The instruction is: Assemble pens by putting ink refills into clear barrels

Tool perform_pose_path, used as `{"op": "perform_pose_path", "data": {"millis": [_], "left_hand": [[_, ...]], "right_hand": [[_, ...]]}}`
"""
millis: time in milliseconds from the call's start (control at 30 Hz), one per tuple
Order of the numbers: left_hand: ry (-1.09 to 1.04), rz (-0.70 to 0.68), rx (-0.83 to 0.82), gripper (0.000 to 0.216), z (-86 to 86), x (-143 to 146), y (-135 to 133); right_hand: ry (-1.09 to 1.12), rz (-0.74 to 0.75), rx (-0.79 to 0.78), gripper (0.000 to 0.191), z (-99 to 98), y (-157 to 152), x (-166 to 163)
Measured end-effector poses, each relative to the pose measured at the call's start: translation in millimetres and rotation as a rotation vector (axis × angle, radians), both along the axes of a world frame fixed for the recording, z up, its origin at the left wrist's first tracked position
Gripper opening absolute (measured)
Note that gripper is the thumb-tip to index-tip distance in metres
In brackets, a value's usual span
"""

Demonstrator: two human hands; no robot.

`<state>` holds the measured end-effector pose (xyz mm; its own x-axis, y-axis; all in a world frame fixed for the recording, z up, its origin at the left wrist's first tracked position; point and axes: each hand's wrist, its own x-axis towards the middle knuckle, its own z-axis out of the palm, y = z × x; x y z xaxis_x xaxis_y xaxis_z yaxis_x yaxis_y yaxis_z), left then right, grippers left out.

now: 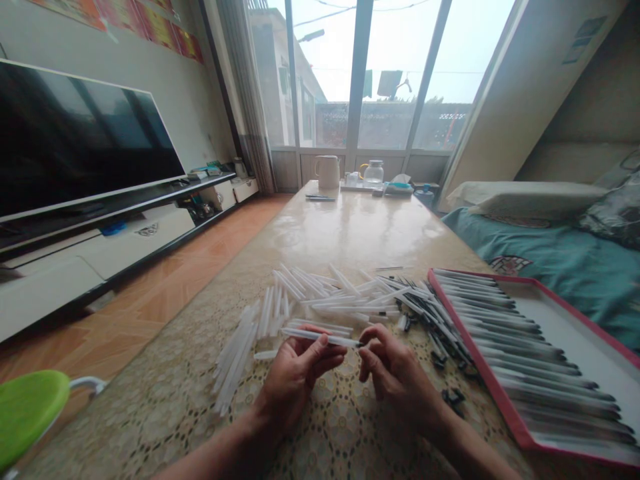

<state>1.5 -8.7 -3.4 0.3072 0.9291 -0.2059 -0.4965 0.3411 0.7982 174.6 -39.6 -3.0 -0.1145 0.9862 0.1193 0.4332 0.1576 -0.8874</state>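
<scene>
Between thumb and fingers my left hand (303, 367) holds a white pen barrel (320, 337), lying nearly level and pointing right. My right hand (393, 363) pinches a small black piece (360, 345) at the barrel's right end; whether it is a tip or a plug I cannot make out. Just beyond my hands lies a loose pile of white pen barrels (320, 287), with more barrels (237, 357) to the left. Thin black refills (433, 310) are heaped on the right, and small black caps (453, 399) are scattered near my right wrist.
A pink-edged box (500, 400) at the right holds a row of assembled pens (525, 347). At the table's (350, 233) far end stand a pitcher (328, 172), a glass jug (373, 173) and a tissue pack (399, 187). A green stool (33, 413) is at the lower left.
</scene>
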Motion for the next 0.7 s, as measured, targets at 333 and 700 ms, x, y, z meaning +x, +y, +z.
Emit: {"op": "perform_pose_path", "data": {"millis": [333,700], "left_hand": [[-0.002,-0.001,-0.006,0.016,1.3,0.1,-0.2],[0.000,0.003,-0.006,0.015,-0.1,-0.2,-0.1]], "right_hand": [[-0.051,-0.002,0.033,0.029,-0.2,0.8,0.0],[-0.090,0.000,0.026,0.030,0.4,1.3,0.9]]}}
